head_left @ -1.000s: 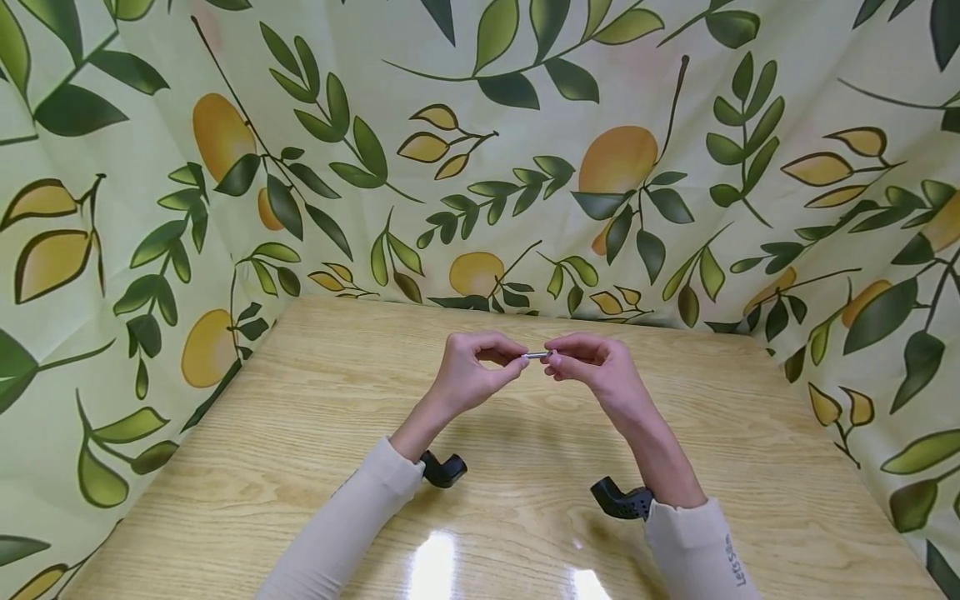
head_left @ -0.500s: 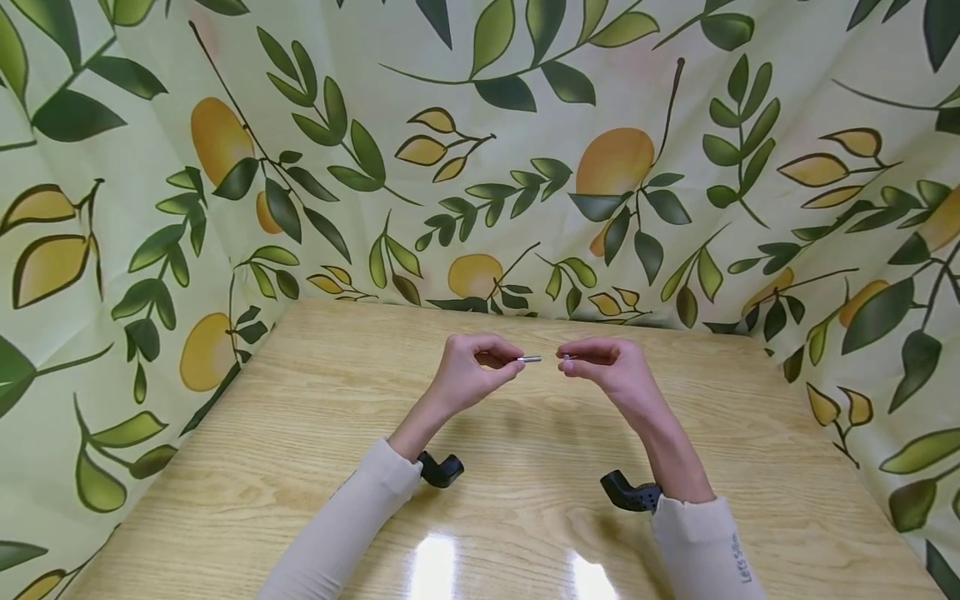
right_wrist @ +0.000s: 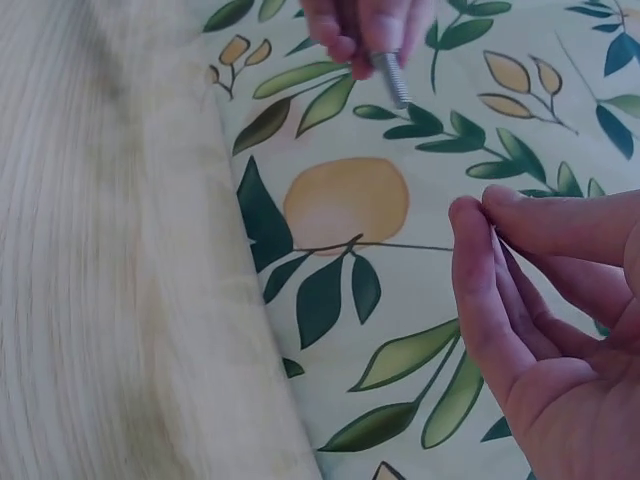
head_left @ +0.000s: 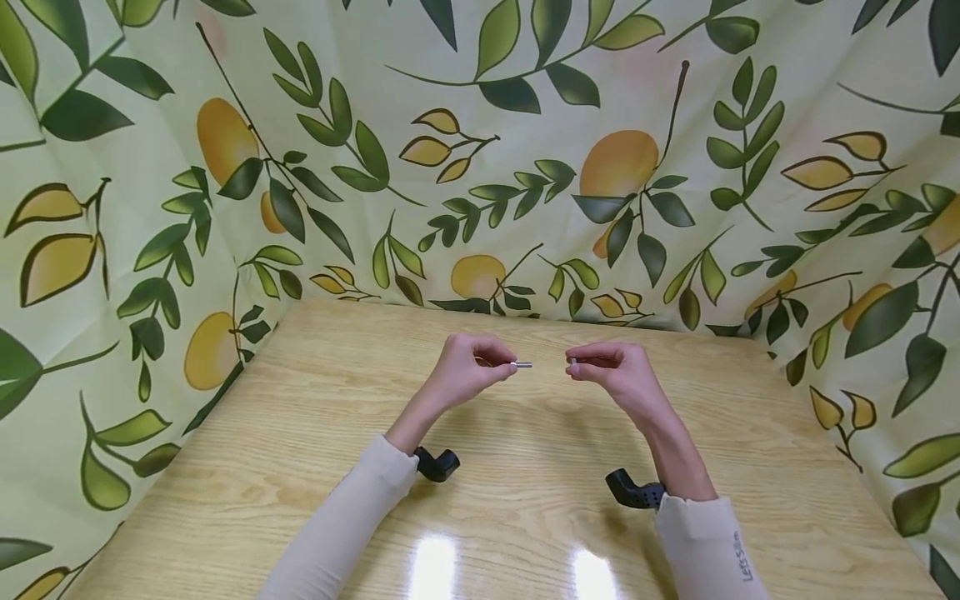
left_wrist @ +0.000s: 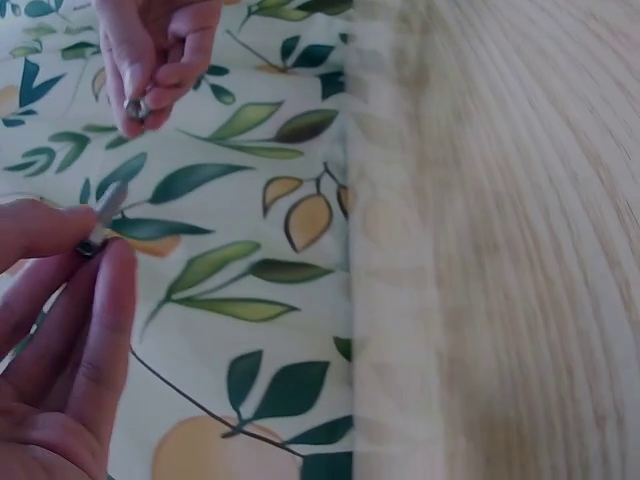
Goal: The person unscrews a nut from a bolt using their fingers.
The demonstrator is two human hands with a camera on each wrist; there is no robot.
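My left hand pinches a small silver bolt between thumb and fingers, its shank sticking out to the right. Thread shows on the bolt in the right wrist view. Across a gap, my right hand pinches a small metal nut at its fingertips. The left wrist view shows that nut with its hole facing the bolt. From the right wrist camera, the right fingertips hide the nut. Both hands are held above the table, and bolt and nut are apart.
A light wood-grain table lies below the hands. Leaf-and-fruit patterned cloth hangs at the back and both sides. A black curved mount sits at the left wrist, and another black mount at the right.
A second ago both hands met at the bolt. Since then the right hand has drawn away to the right with the nut, and the left has shifted slightly left with the bolt.
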